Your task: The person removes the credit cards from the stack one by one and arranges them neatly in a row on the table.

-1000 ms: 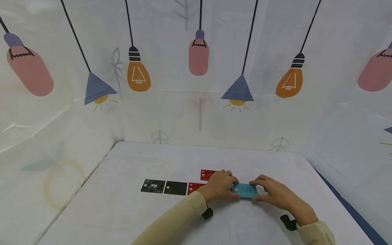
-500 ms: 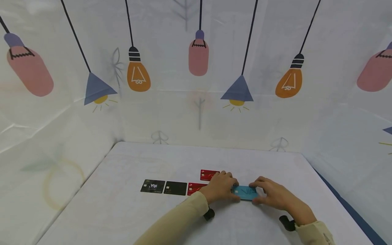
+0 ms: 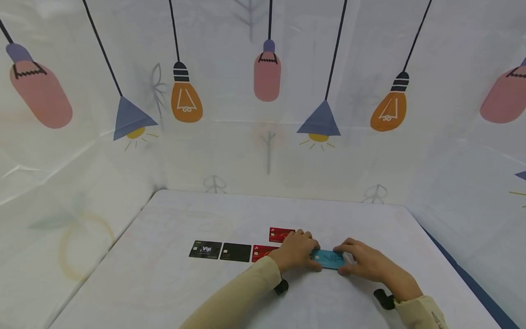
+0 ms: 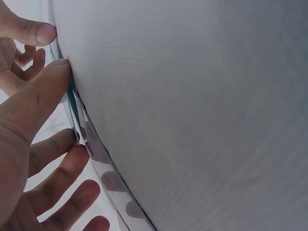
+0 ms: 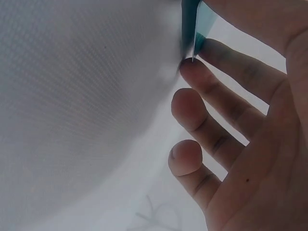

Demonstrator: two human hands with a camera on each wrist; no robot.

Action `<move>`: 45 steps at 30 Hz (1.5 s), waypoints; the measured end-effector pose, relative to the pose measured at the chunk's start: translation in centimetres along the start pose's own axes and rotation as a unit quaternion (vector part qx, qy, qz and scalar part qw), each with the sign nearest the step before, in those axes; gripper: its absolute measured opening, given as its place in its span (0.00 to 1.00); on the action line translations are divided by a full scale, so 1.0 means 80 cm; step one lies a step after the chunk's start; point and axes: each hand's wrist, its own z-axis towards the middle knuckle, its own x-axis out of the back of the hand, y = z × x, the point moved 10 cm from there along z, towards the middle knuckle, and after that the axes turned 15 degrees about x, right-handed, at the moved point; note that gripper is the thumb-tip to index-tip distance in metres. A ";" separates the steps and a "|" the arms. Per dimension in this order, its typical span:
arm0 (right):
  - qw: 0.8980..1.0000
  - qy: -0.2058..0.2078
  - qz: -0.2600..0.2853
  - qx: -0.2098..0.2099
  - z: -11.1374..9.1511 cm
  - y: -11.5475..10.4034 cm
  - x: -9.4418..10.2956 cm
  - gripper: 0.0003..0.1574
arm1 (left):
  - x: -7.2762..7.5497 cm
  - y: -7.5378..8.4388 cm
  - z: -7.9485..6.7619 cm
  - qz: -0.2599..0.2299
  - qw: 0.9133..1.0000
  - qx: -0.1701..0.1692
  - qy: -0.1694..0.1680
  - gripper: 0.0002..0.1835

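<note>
A light blue bank card (image 3: 330, 259) with large VIP lettering lies at the right end of a row of cards. My left hand (image 3: 297, 251) pinches its left end between thumb and fingers. At the opposite end, my right hand (image 3: 365, 260) grips the card the same way, thumb on the near side. The right wrist view shows the teal card (image 5: 189, 26) edge-on, low over the white surface, at the fingertips. In the left wrist view, the left thumb (image 4: 45, 91) and fingers meet the card's edge, and part of the right hand shows beyond.
Left of my hands lie a grey Vip card (image 3: 205, 250), a black card (image 3: 235, 252) and a red card (image 3: 263, 252), side by side. Another red card (image 3: 281, 235) sits behind, partly covered by my left hand. All rest on a white table (image 3: 164, 292) before a lamp-patterned sheet (image 3: 230, 151).
The blue card has shifted slightly toward me between both hands, mostly in the first half second. The other cards have stayed where they were.
</note>
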 end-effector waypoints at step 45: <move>0.999 0.024 -0.007 0.023 0.002 -0.007 0.005 0.34 | 0.010 -0.003 -0.003 0.007 1.000 -0.009 0.013 0.29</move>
